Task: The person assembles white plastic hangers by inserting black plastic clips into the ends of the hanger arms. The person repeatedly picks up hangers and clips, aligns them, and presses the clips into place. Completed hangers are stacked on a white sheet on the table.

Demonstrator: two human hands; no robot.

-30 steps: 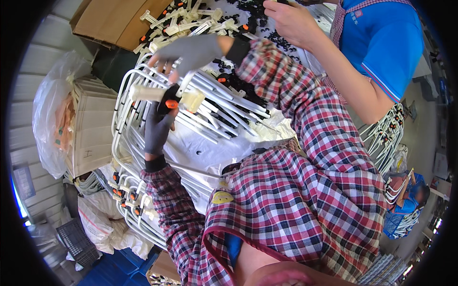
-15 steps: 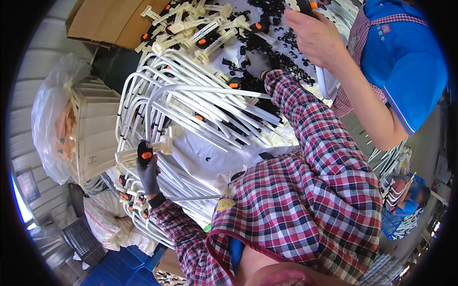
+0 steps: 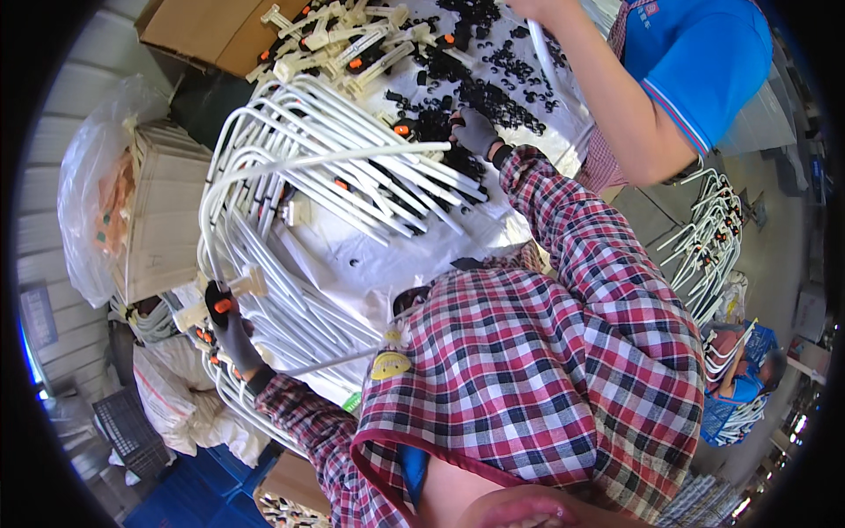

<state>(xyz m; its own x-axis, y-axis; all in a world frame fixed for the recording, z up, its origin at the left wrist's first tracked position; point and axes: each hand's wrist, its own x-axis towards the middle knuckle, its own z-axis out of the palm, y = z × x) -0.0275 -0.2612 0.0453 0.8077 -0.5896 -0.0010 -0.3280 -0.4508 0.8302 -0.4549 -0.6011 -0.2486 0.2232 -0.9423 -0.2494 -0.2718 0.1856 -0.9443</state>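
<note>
My left hand (image 3: 232,334), in a grey glove, is closed round a black clamp (image 3: 216,304) with an orange button and a cream plastic piece, at the near end of a bent white tube (image 3: 308,163). The tube arches up and across a pile of similar white tubes (image 3: 299,110). Farther off, my right hand (image 3: 475,132), also gloved, is over small black plastic parts (image 3: 444,123) strewn on the white-covered table. Its fingers are curled together; what they hold, if anything, is too small to make out.
Cream plastic pieces with orange-buttoned clamps (image 3: 352,48) lie heaped at the far side, beside a cardboard box (image 3: 207,31). At the right a co-worker's bare forearm (image 3: 607,97) reaches over the table. A plastic-wrapped carton (image 3: 167,211) and white sacks (image 3: 176,387) stand at the left.
My left hand has shifted left with the clamp and tube, partly because the view moved. My right hand remains at the black parts, its fingers curled. The co-worker's hand has moved up toward the top edge.
</note>
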